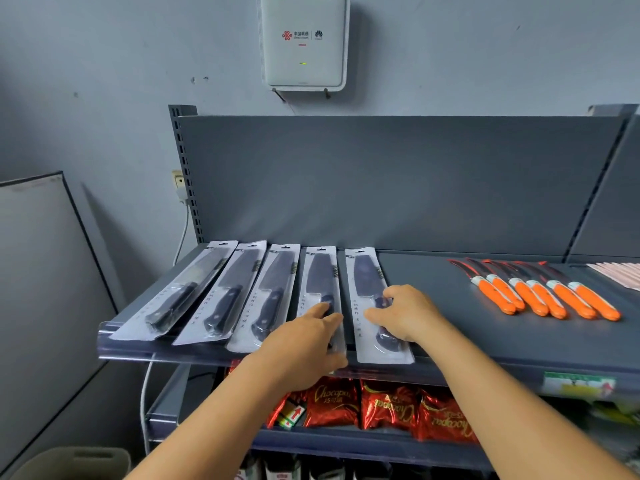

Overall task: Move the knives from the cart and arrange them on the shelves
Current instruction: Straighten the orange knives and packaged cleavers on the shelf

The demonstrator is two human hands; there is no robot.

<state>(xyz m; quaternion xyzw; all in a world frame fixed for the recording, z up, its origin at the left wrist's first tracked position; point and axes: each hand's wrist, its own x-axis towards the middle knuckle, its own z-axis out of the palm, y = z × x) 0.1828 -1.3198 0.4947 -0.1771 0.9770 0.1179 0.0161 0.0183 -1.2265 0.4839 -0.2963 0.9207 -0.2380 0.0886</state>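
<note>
Several black-handled knives in clear blister packs lie side by side on the grey top shelf (450, 327). My left hand (304, 344) lies flat on the handle end of the fourth pack (320, 271), fingers straight. My right hand (403, 311) rests on the handle of the fifth, rightmost pack (363, 275), fingers bent over it. The cart is out of view.
A row of orange-handled knives (550, 299) lies on the right part of the same shelf, and pale packs (620, 271) at its far right. Red snack bags (388, 407) fill the shelf below. A white router box (304, 43) hangs on the wall above.
</note>
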